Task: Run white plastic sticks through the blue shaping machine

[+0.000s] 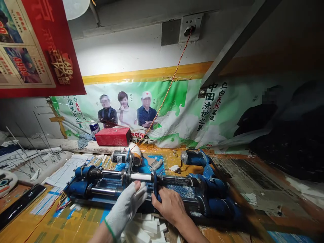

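A blue bench machine (177,199) with steel guide rods lies across the table. A white cylinder (141,177) sits level between its two upright plates. My left hand (129,204), in a white work glove with bare fingertips showing, is just in front of the cylinder. Its fingers are stretched out, and whether they touch the machine I cannot tell. My bare right hand (170,204) is curled round the right upright plate (155,184), thumb at the front and the other fingers partly hidden behind it. White shavings lie on the machine bed.
White offcut blocks (145,229) are heaped in front of the machine. Behind it are a motor (193,157), a brush (155,164), a red box (113,136) and a spray can (94,128). A twisted cord (172,81) runs up to a wall socket (191,27).
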The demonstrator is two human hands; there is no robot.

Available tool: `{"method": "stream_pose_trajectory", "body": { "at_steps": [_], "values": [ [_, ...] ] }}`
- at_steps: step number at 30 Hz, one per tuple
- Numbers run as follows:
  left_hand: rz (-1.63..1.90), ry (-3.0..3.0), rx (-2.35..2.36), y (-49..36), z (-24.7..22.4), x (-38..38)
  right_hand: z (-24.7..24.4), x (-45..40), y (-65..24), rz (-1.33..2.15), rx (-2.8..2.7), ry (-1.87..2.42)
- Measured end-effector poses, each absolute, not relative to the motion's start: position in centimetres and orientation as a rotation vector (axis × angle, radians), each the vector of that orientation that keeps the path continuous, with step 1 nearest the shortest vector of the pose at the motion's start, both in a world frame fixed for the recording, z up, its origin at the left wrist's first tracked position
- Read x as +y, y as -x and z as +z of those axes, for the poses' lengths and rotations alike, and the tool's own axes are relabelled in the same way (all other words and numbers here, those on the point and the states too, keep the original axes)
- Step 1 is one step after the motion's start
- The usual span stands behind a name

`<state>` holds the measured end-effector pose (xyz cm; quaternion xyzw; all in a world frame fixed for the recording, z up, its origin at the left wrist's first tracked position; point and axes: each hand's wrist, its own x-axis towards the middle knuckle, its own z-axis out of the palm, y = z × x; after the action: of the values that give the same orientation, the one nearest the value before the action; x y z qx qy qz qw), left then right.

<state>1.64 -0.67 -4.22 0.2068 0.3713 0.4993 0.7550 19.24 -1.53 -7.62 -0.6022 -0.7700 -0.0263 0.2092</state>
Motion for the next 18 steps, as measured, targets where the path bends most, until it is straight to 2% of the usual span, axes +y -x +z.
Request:
{"method": "stream_pose_trajectory", "body": {
  "at_steps": [3,6,9,13,18],
  "values": [
    [1.025,-0.938,1.097,5.0,-4.5,-0.8,-8.0,-1.4,-19.2,-0.084,-2.129,1.659],
    [1.256,-1.403,1.774,12.9,-5.2,0.4,-8.2,-1.4,-19.2,-0.103,-2.113,1.646],
    [1.203,-1.723,2.297,17.7,-6.5,1.8,-8.5,-1.3,-19.2,-0.138,-2.105,1.630],
    [0.960,-2.078,2.516,17.3,-8.4,2.6,-8.9,-1.1,-19.1,-0.177,-2.110,1.604],
    [1.076,-2.292,2.405,13.8,-9.4,2.3,-8.9,-1.0,-19.0,-0.200,-2.116,1.600]
  ]
}}
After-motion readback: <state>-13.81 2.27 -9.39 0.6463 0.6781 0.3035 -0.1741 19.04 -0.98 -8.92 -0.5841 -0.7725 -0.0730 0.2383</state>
